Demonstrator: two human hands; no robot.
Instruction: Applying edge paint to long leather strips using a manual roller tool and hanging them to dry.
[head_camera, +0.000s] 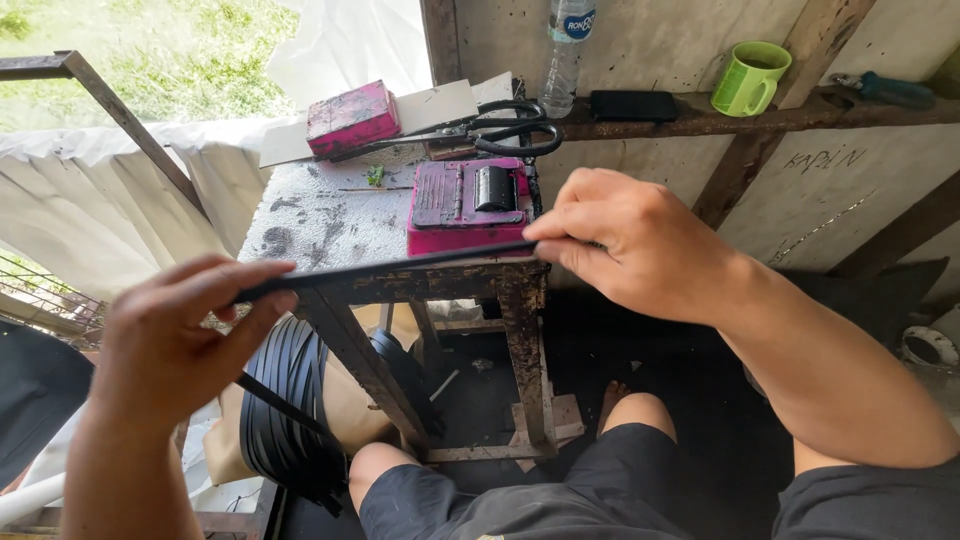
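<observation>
While both hands pinch it, the black strip (400, 268) spans from left hand (175, 345) to right hand (625, 245).

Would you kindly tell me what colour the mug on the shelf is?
The mug is light green, seen in the head view.

Bare left hand (175, 335) and bare right hand (625, 240), forearms uncovered, no rings, watch or gloves. Dark grey cloth shorts (520, 500) below the hands, knees bare. One bare foot (612, 395) just above the shorts.
</observation>
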